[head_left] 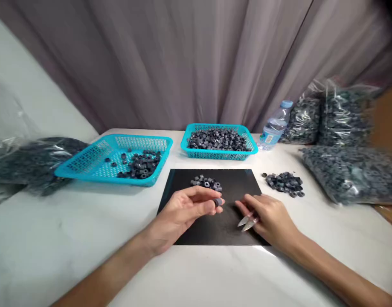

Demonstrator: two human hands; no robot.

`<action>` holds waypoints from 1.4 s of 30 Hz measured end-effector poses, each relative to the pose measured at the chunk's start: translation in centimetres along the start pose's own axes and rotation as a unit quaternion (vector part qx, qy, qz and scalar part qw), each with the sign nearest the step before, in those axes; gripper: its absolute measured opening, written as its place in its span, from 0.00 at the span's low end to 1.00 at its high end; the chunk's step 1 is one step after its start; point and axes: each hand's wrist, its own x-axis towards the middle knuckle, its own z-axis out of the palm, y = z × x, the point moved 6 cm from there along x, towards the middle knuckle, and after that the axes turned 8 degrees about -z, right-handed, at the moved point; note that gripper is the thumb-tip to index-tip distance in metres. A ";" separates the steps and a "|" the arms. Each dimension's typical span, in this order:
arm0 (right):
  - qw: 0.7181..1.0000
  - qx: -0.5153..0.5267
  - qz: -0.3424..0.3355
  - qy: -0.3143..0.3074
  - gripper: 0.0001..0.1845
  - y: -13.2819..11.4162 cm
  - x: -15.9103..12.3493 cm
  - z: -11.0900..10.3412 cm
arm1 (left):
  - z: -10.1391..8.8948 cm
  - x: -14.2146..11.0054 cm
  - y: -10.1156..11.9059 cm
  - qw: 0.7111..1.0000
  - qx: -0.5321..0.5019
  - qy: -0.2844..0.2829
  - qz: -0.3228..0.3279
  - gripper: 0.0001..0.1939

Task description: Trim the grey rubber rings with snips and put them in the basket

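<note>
My left hand (186, 209) rests on a black mat (221, 230), thumb and fingers pinched on a small grey ring (218, 201). My right hand (268, 217) lies on the mat's right side, fingers closed round a metal tool with two pointed tips (248, 221) that aim left. A small heap of grey rings (206, 183) sits on the mat just beyond my left hand. Another heap of rings (285, 183) lies on the white table, off the mat to the right.
A turquoise basket (87, 168) at left holds a few rings; a second basket (219, 153) behind the mat is full of them. A water bottle (274, 125) and clear bags of rings (349, 170) stand at right, another bag (29, 162) at left. A grey curtain hangs behind.
</note>
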 end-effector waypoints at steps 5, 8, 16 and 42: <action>1.000 0.001 0.004 -0.004 0.21 0.0 0.1 -0.1 | 0.2 0.0 0.1 1.000 0.001 -0.002 -0.006 0.07; 1.000 0.000 0.003 -0.009 0.21 -0.1 0.1 -0.2 | 0.3 0.0 0.2 1.000 -0.005 -0.005 -0.011 0.07; 1.000 0.004 -0.003 0.002 0.21 -0.1 0.2 -0.4 | 0.2 0.1 0.3 1.000 -0.025 -0.004 -0.005 0.10; 0.932 0.293 0.212 -0.032 0.18 -1.1 -0.2 -2.2 | 0.6 0.1 -0.2 0.999 0.039 -0.003 0.002 0.04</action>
